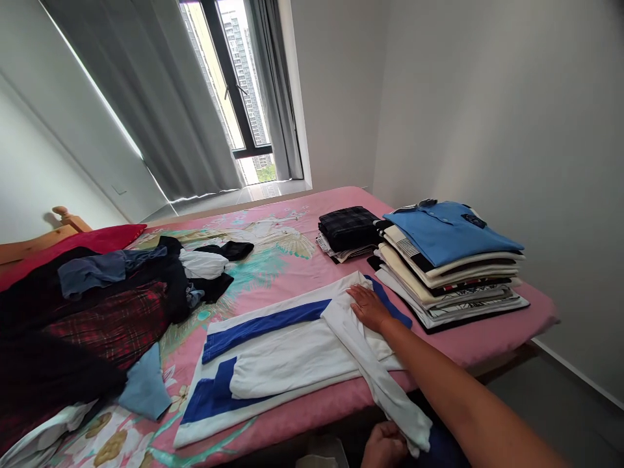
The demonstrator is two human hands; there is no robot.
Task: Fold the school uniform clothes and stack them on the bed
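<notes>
A white long-sleeved shirt [292, 357] with broad blue stripes lies partly folded along the near edge of the bed. My right hand [368, 309] rests flat on its collar end, fingers stretched out and palm down. One sleeve lies across the body of the shirt, while the other sleeve [375, 370] runs down over the bed's edge. At the bottom of the view, my left hand [385, 445] has its fingers curled against that hanging sleeve near the cuff. The sleeve partly covers those fingertips.
Right of the shirt stands a tall stack of folded clothes [448, 279], a blue polo shirt [443, 227] on top. Behind is a smaller stack with a dark checked garment [348, 227]. Loose clothes [107, 305] heap on the left of the pink flowered bed [273, 273]. Below the edge is a pale container [322, 452].
</notes>
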